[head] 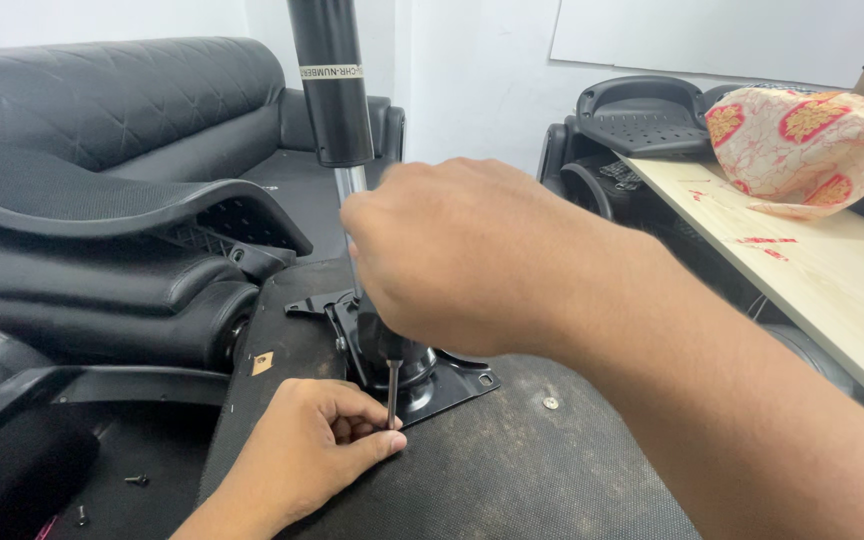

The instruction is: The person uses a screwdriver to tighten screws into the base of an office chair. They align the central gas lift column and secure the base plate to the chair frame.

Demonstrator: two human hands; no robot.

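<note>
Your right hand [452,255] gripped a screwdriver [392,385] upright; just below it, your left hand [317,440] pinched its tip against the black metal plate [452,385] on the chair seat [512,470].

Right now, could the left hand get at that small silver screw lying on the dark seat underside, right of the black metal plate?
Probably yes. The small silver screw lies bare on the fabric, but the left hand is steadying the screwdriver tip and would pass under the right forearm.
</note>
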